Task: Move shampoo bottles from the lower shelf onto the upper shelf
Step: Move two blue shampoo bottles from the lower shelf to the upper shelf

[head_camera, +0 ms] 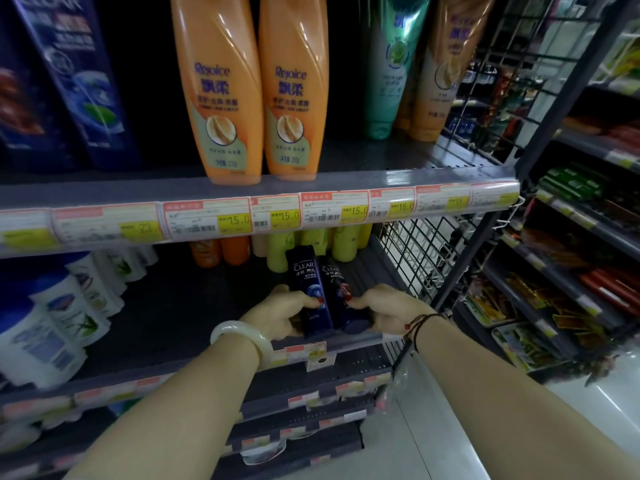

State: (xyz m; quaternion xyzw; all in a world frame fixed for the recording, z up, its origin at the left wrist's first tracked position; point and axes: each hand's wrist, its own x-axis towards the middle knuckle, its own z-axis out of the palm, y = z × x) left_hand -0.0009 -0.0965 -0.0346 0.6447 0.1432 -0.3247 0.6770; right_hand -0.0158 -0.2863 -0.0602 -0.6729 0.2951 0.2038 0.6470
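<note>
Two dark blue Clear shampoo bottles stand side by side near the front of the lower shelf point(180, 306). My left hand point(280, 315) grips the left Clear bottle point(306, 282), thumb across its front. My right hand point(388, 311) grips the right Clear bottle point(337, 292) low on its body. Above them runs the upper shelf point(363, 157) with its strip of price tags. Two orange Rejoice bottles point(256, 88) stand at its front, and bare shelf shows to their right.
Dark blue bottles point(69, 74) fill the upper shelf's left; a green tube point(391, 64) and a tan tube stand at its right. White bottles point(59, 317) line the lower shelf's left, orange and yellow ones point(277, 251) its back. A wire grid panel point(426, 251) closes the right end.
</note>
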